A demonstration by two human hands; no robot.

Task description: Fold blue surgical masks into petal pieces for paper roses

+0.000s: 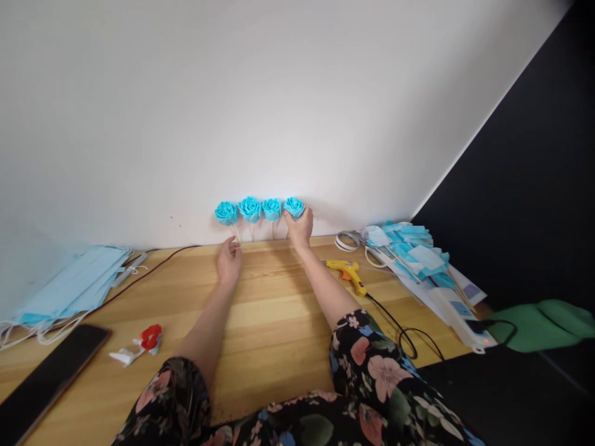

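Observation:
Several blue paper roses on thin wooden sticks lean in a row against the white wall at the back of the wooden table (260, 310). My left hand (229, 260) pinches the stick of the leftmost rose (226, 212) near the tabletop. My right hand (300, 228) is closed around the rightmost rose (294, 206) just under its bloom. Two more roses (260, 209) stand between them, untouched.
A yellow glue gun (346, 271) with a black cord lies right of my right arm. Blue mask pieces and tape rolls (409, 248) are piled at the right. A stack of blue face masks (69, 285) lies at the left, with a dark phone (51, 378) and red-white scraps (144, 344).

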